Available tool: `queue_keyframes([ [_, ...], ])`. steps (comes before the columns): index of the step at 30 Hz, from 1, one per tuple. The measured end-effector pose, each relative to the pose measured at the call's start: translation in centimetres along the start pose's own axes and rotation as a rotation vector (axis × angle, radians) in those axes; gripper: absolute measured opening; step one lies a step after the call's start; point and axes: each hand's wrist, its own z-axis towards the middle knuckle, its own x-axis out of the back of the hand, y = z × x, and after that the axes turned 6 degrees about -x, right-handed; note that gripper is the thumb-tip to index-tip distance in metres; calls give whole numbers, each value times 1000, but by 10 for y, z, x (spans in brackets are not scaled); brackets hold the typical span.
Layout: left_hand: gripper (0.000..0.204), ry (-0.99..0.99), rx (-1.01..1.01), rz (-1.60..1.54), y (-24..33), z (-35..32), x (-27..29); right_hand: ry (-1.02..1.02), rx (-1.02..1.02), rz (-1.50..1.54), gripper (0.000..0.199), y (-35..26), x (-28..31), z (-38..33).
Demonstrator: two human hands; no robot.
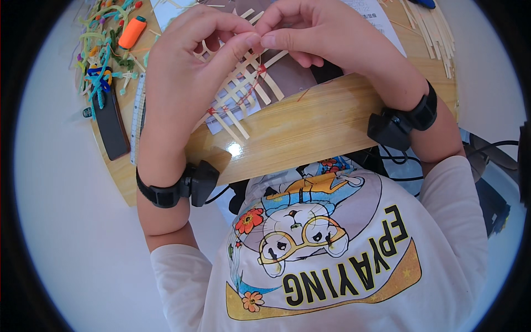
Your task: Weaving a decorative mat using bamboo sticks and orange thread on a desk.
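Observation:
A flat lattice woven from pale bamboo strips (264, 87) lies partly on printed paper at the far side of the table. Red thread (241, 101) runs along its near edge and is knotted round some crossings. Above the lattice, my left hand (194, 52) pinches with thumb and index finger. The fingertips of my right hand (310, 34), pinched too, meet it there. A thin strand of the red thread rises from a knot (261, 69) to where they meet; its end is hidden between the fingers. Both hands cover part of the lattice.
Colourful fuzzy craft stems (98, 77) are heaped at the left, with an orange thread spool (132, 32). Near them lie a dark, flat case (113, 124) and a clear ruler (138, 119). Loose bamboo strips (434, 33) are at the far right of the wooden table (310, 124).

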Motion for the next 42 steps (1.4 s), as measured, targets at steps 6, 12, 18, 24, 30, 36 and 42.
queue_keyframes([
  [6, 15, -110, 178, 43, 4, -2, 1, 106, 224, -125, 12, 8, 1, -5],
  [12, 23, -202, -1, 212, 2, -4, -1, 145, 199, -114, 11, 7, 1, -1],
  [18, 23, -183, -30, 303, 3, -4, -13, 134, 200, -93, 11, 7, -1, -3],
  [24, 14, -56, -42, 302, -4, -4, -21, 60, 229, 2, 10, 11, -1, 2],
  [30, 11, -16, 69, 257, 9, -7, -13, 62, 268, 64, 9, 19, 1, 8],
  [36, 10, -35, 89, 306, 15, -5, -3, 55, 286, 36, 9, 21, 1, 7],
  [42, 11, 69, 13, 242, 11, -3, -8, 99, 259, -70, 10, 9, -2, -2],
])
